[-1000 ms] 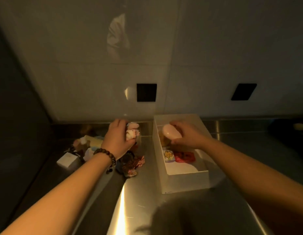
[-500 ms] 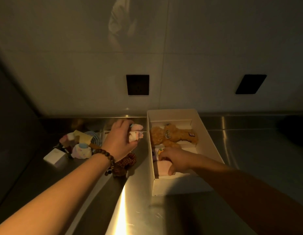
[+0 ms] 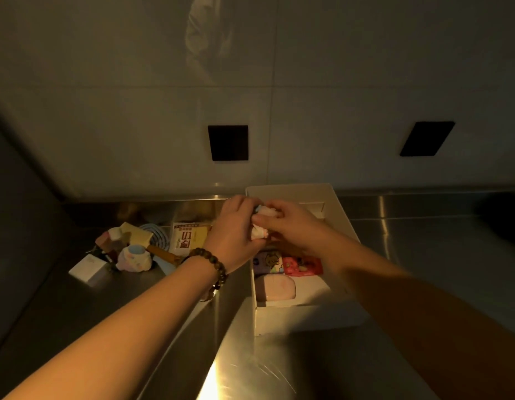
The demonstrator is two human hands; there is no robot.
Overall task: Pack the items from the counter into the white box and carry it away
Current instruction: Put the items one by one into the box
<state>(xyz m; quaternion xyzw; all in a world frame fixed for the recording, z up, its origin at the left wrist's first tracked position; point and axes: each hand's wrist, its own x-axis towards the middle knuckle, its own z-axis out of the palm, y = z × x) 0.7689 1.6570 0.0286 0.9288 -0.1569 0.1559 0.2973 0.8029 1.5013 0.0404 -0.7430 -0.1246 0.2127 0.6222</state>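
Two black wall plates [image 3: 228,142] [image 3: 427,138] — beaded bracelet [image 3: 214,262].

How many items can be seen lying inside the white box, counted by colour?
Purple packet: 1
Red packet: 1
Pink block: 1
Total: 3 in the white box, without the small toy that the left hand and right hand hold.

Camera on the head, looking down

There is just one view. It looks forward and down from the person's head at the bench [image 3: 279,370], close enough that both arms reach in from the bottom edge. The white box [image 3: 308,316] sits near the middle, with the wall [image 3: 135,125] right behind it.
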